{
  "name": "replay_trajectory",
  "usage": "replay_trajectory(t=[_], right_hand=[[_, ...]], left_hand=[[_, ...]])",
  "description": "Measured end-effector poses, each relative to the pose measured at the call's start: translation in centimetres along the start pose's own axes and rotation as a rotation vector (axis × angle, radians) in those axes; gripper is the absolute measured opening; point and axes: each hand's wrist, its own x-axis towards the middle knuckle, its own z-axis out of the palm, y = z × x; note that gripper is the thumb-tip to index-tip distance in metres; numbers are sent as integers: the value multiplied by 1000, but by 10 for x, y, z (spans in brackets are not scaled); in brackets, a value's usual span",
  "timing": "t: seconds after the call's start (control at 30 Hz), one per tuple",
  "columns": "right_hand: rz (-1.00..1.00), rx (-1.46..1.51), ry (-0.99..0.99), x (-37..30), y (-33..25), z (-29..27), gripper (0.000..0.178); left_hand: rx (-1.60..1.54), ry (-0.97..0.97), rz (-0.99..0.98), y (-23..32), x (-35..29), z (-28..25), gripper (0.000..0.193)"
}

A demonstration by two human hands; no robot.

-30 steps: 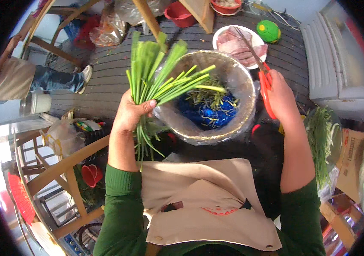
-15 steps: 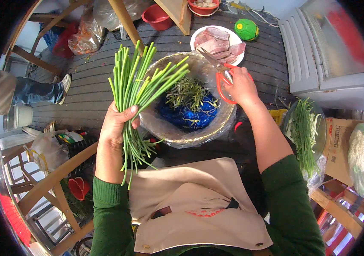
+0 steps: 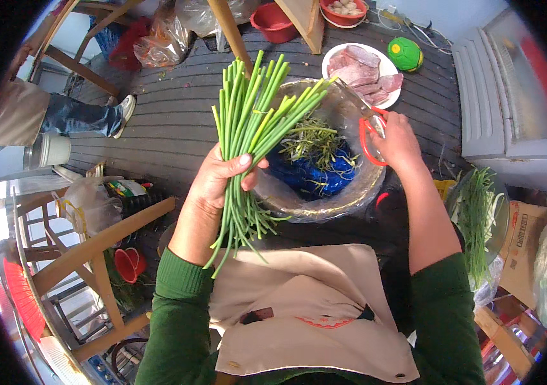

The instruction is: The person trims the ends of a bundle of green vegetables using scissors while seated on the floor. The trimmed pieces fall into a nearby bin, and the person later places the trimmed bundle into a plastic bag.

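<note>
A thick bunch of garlic scapes [image 3: 248, 122] is wrapped in my left hand [image 3: 219, 176], thumb across the stems. The thick cut ends fan upward and the thin tips hang down near my apron. My right hand [image 3: 402, 144] grips red-handled scissors [image 3: 371, 138] by the loops. Their blades point up and left, near the right-hand ends of the scapes. Between my hands stands a round bin [image 3: 366, 186] lined with clear plastic. In it, green trimmings [image 3: 315, 144] lie on a blue plastic bag [image 3: 299, 179].
Beyond the bin are a white plate of raw meat [image 3: 392, 67], a green ball-shaped thing [image 3: 405, 54] and a red basin [image 3: 275, 22]. At right, a bowl holds long greens [image 3: 475, 218] beside a cardboard box [image 3: 522, 250]. Another person's leg [image 3: 87, 115] shows at left, above a wooden chair [image 3: 94, 256].
The whole scene has shifted right in the picture as my head turned slightly. The scapes and scissors stay in my hands, with the scissors' tip now closer to the scape ends.
</note>
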Motion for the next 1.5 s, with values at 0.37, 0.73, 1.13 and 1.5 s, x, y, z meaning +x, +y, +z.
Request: replay_trajectory(t=[0.37, 0.73, 1.13, 1.5], right_hand=[[-643, 419, 387, -35, -72, -24, 30], [-433, 639, 211, -28, -81, -17, 16], [-404, 367, -293, -41, -70, -19, 63], [58, 1885, -668, -33, -91, -9, 18]], left_hand=[[677, 178, -40, -8, 4, 25, 34], [678, 148, -32, -9, -1, 28, 37], [-12, 74, 76, -7, 0, 7, 30], [-302, -196, -153, -34, 3, 41, 41]])
